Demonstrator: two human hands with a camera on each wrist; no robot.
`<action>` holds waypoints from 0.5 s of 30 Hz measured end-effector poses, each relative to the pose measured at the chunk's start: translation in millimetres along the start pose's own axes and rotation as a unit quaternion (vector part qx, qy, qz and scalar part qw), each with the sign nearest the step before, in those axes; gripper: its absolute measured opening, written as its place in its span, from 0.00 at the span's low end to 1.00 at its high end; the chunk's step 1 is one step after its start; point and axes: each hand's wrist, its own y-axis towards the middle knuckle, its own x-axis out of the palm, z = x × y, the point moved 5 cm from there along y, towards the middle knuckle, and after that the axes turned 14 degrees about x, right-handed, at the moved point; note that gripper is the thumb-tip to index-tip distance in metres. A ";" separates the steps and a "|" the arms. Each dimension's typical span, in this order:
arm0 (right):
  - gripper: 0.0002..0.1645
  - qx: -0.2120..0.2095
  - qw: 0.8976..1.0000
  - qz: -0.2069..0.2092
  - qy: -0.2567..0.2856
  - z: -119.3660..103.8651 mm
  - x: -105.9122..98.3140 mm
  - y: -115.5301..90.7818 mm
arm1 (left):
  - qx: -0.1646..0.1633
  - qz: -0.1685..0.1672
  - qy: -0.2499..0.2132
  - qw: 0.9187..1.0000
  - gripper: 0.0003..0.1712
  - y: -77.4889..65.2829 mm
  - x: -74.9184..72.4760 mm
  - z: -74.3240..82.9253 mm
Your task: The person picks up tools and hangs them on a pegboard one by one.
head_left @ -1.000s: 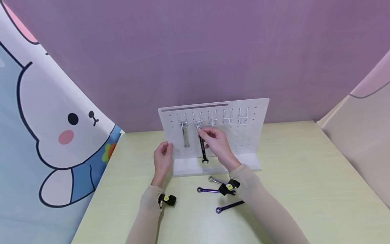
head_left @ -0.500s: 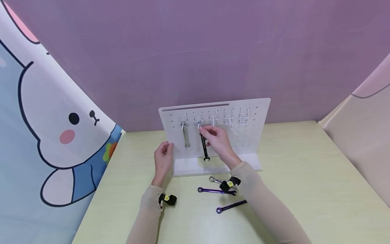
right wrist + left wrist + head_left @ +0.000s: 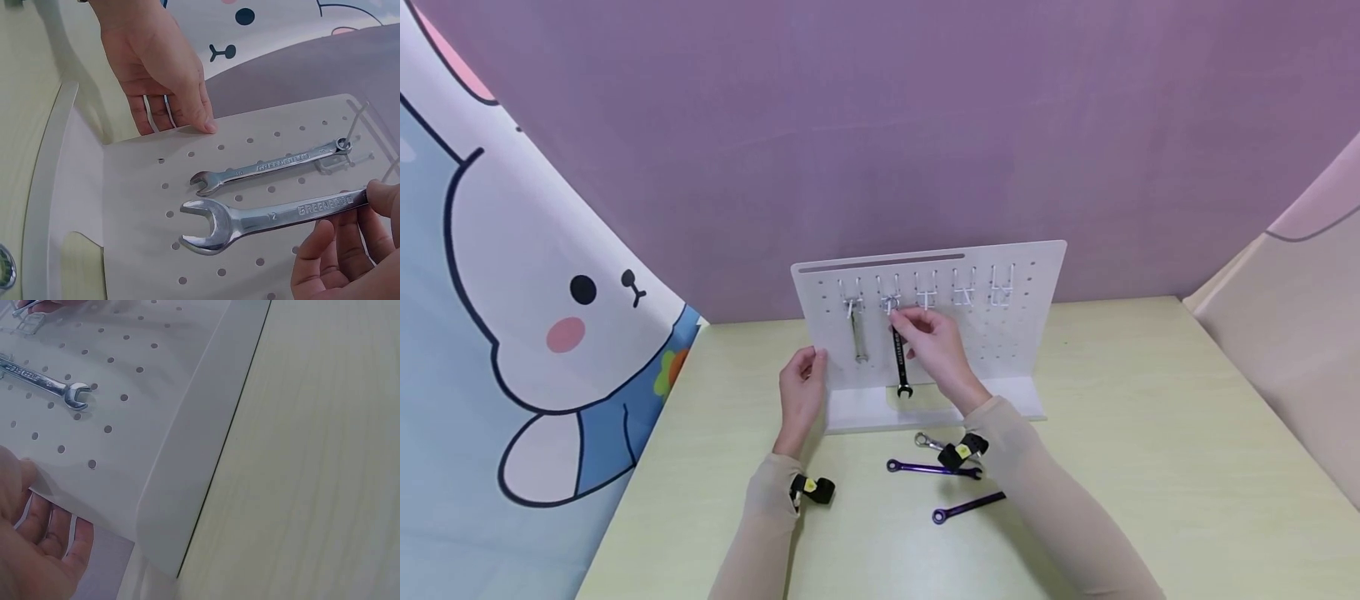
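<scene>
A white pegboard stand [image 3: 850,379] with a row of double hooks stands on the table. My left hand [image 3: 801,396] holds its left edge, the thumb on the front face and the other fingers behind, as the left wrist view shows. My right hand [image 3: 936,350] pinches a combination wrench [image 3: 281,215] near its upper end, between thumb and forefinger. The wrench hangs down, open end lowest, its ring end at the second hook from the left; whether the hook bears it is hidden. A smaller silver wrench [image 3: 269,167] hangs on the leftmost hook.
On the table [image 3: 1150,467] before the stand lie a silver wrench [image 3: 925,442], a purple wrench [image 3: 921,469] and another purple wrench [image 3: 966,507], partly covered by the right arm. Three hooks to the right, such as this hook [image 3: 964,296], carry nothing. A purple cloth [image 3: 880,125] hangs behind.
The pinched wrench has risen slightly, its ring end now at the second hook. Its lower end has swung a little right and back left. My left hand has stayed at the board's edge.
</scene>
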 end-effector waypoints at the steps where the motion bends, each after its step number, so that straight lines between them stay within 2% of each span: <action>1: 0.19 0.000 1.000 0.001 0.000 0.0 0.1 0.7 | 0.000 0.000 -0.001 1.000 0.14 0.1 -0.1 -0.1; 15: 0.19 0.005 1.000 0.004 0.003 -1.0 1.7 5.1 | 0.002 -0.001 -0.014 1.000 0.14 1.9 0.7 -0.9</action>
